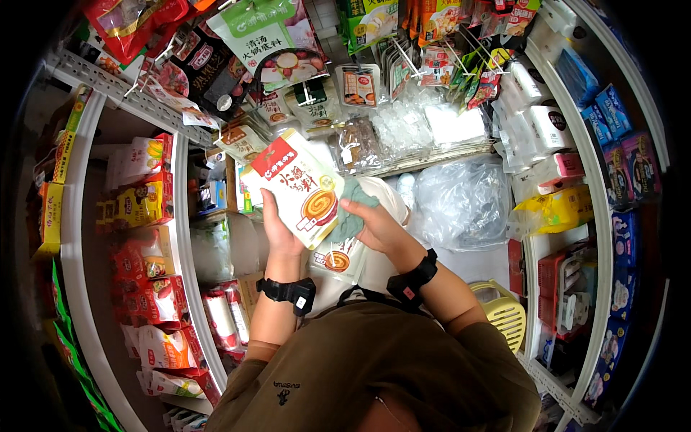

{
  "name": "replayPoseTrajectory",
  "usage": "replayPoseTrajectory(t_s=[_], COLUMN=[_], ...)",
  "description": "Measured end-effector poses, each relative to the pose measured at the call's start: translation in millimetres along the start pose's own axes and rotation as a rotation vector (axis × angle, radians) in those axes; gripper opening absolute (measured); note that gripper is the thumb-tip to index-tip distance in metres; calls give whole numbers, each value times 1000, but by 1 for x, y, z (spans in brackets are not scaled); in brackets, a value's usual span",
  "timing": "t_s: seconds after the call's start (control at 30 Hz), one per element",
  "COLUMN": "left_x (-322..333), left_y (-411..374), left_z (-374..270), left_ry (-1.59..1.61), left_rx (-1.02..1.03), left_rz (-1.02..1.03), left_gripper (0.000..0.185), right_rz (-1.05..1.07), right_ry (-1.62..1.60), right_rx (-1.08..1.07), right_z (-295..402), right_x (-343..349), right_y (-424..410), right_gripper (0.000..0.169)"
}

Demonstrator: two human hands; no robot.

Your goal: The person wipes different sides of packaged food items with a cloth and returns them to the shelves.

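My left hand grips the lower left side of a cream hot pot dipping sauce packet with a red top band and a printed bowl. The packet is tilted, its printed face towards me. In my right hand is a bunched grey-green cloth, pressed along the packet's right edge. Under the cloth, a second packet with a similar bowl print lies over my lap, partly covered. Both wrists wear black bands.
Hanging food pouches and metal display hooks stick out ahead. Boxed and bagged goods fill the left shelves. Paper rolls line the right shelf. A clear plastic bag and a yellow slatted plastic stool are at right.
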State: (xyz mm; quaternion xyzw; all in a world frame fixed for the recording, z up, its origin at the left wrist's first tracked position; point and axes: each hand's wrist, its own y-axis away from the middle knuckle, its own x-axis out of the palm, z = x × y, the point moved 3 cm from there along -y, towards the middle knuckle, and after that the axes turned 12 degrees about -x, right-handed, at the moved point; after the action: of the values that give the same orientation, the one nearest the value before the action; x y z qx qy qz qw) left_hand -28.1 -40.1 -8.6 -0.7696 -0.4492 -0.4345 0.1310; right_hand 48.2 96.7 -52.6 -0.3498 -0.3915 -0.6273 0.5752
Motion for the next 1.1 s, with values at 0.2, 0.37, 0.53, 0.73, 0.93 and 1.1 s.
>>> replayPoseTrajectory(t_s=[0.2, 0.37, 0.53, 0.73, 0.93, 1.1], left_x=[-12, -8, -2, 17, 5, -3], left_y=[0, -2, -3, 10, 8, 9], left_z=[6, 10, 9, 25, 28, 39], left_ry=[-32, 152, 143, 131, 66, 53], left_rx=[-21, -105, -79, -242, -252, -263], left_rz=[-107, 57, 38, 101, 212, 147], left_gripper=[58, 65, 63, 59, 60, 60], right_rz=[-53, 477, 657, 431, 308, 519], right_ry=[965, 1608, 1745, 1816, 1889, 1759], right_rx=[-566, -799, -596, -686, -719, -737], right_z=[35, 34, 17, 23, 16, 10], right_x=[8, 44, 55, 60, 62, 77], right_y=[7, 16, 24, 3, -4, -2], right_gripper=[22, 26, 40, 51, 44, 45])
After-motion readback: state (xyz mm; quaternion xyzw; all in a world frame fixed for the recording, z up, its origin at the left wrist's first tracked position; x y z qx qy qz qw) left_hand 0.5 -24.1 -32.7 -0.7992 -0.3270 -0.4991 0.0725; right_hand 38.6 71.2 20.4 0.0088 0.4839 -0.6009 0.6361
